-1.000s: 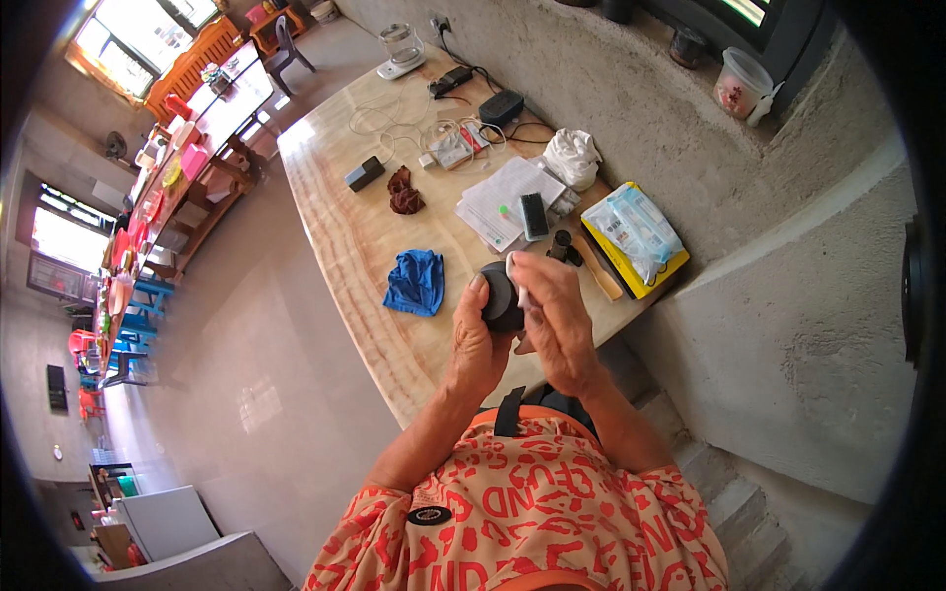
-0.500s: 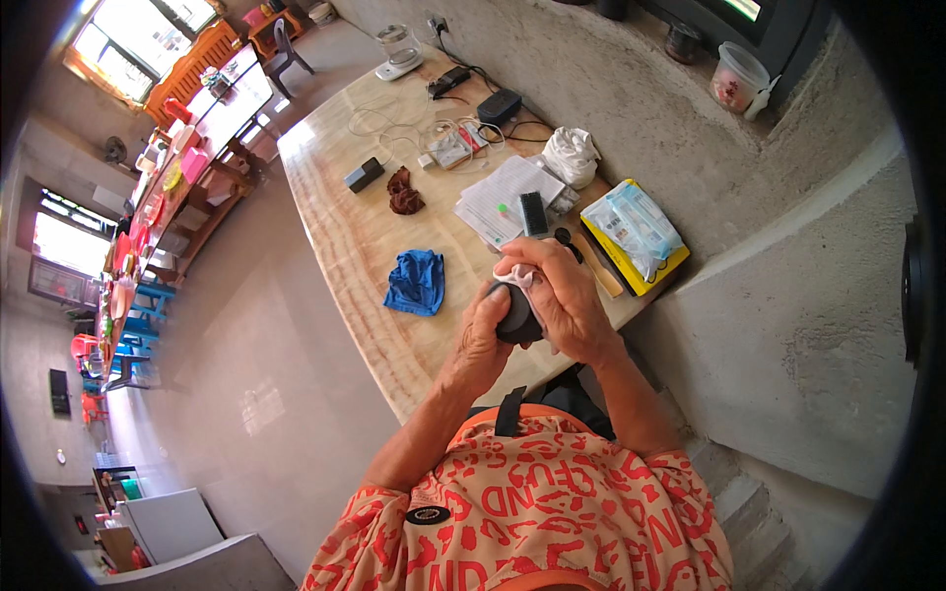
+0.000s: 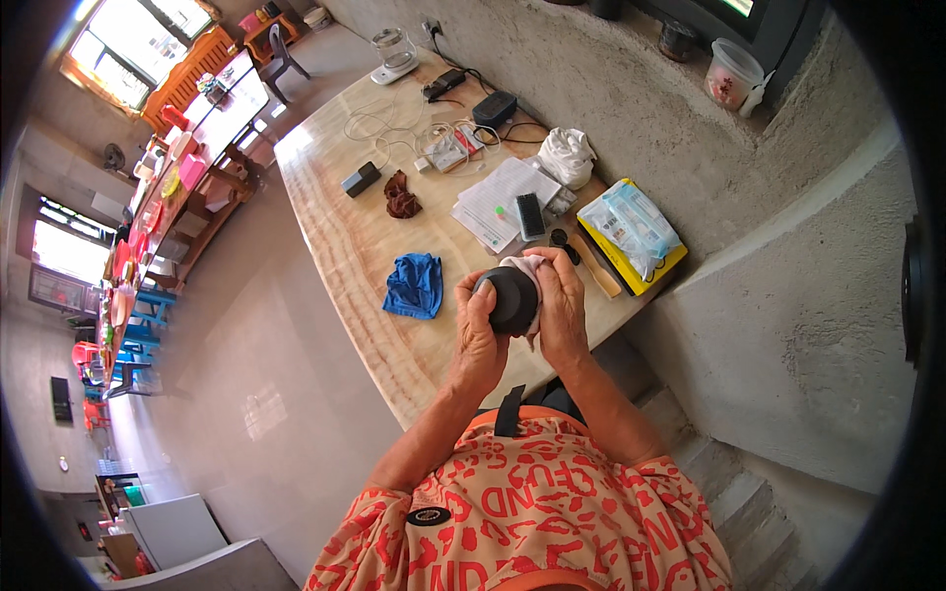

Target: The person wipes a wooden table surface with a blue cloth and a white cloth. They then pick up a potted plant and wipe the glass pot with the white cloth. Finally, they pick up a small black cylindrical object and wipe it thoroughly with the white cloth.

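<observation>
In front of my chest, above the near edge of the table, I hold a dark rounded object (image 3: 511, 301) that looks like a thick black cylinder. I cannot make out its exact kind. The fingers of my left hand (image 3: 477, 330) wrap its left side, the thumb lying on its face. My right hand (image 3: 563, 313) is closed on a pale pinkish-white cloth (image 3: 534, 264) pressed against the object's right side. Beyond my hands lie a small black rectangular block (image 3: 530, 215) and a wooden strip (image 3: 597, 268). A crumpled blue cloth (image 3: 414, 286) rests to the left.
The marble-patterned table (image 3: 345, 256) also carries paper sheets (image 3: 498, 202), a brown cloth (image 3: 401, 195), a small dark box (image 3: 361, 179), a white bundled cloth (image 3: 567, 158), a yellow-black box (image 3: 631, 234), tangled cables and a glass jar on a scale (image 3: 394, 57). A concrete wall borders the right.
The black object has turned so that its round face shows more fully. My right hand and the cloth have shifted from its top to its right side.
</observation>
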A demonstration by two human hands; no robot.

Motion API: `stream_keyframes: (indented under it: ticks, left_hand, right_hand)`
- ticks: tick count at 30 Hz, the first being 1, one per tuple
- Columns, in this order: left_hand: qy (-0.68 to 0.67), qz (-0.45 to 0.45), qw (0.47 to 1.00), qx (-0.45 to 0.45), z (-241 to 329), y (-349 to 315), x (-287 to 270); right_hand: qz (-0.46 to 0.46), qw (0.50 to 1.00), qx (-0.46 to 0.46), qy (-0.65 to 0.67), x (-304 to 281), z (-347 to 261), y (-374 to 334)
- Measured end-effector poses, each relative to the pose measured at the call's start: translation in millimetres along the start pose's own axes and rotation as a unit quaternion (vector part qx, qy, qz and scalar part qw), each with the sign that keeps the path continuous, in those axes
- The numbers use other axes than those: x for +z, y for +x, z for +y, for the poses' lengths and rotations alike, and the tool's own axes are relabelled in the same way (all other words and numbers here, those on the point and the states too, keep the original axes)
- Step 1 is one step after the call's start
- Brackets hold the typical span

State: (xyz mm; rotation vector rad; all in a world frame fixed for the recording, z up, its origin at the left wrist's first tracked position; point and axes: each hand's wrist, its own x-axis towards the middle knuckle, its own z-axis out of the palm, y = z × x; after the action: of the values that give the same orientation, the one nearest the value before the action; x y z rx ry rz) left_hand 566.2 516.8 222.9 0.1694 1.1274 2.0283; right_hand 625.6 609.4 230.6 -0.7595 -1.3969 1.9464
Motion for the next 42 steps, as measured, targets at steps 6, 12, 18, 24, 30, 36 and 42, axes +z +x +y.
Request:
stream_keyframes:
  ticks: [6,12,18,24,30,36,42]
  left_hand:
    - [0.024,-0.018,0.999,0.029,-1,6,1]
    - [0.463,-0.083,0.871,0.144,14,12,-18]
    - [0.355,-0.176,0.886,0.241,27,14,-2]
    - [0.266,-0.099,0.945,0.165,32,8,10]
    - [0.111,-0.109,0.981,0.111,43,-2,19]
    - [0.077,-0.109,0.985,0.107,49,-6,24]
    - [0.221,-0.126,0.96,0.118,51,-12,23]
  right_hand:
    - [0.073,0.992,0.006,0.104,6,35,-13]
    - [0.023,0.989,0.046,0.138,1,4,-4]
    - [-0.044,0.956,-0.26,-0.131,-5,-9,9]
    - [0.01,0.973,-0.227,-0.045,10,-33,-11]
    - [-0.035,0.864,-0.477,-0.159,1,-30,-9]
    - [-0.118,0.905,-0.404,-0.067,-4,-54,-26]
    - [-0.11,0.917,-0.363,-0.126,-7,-60,-19]
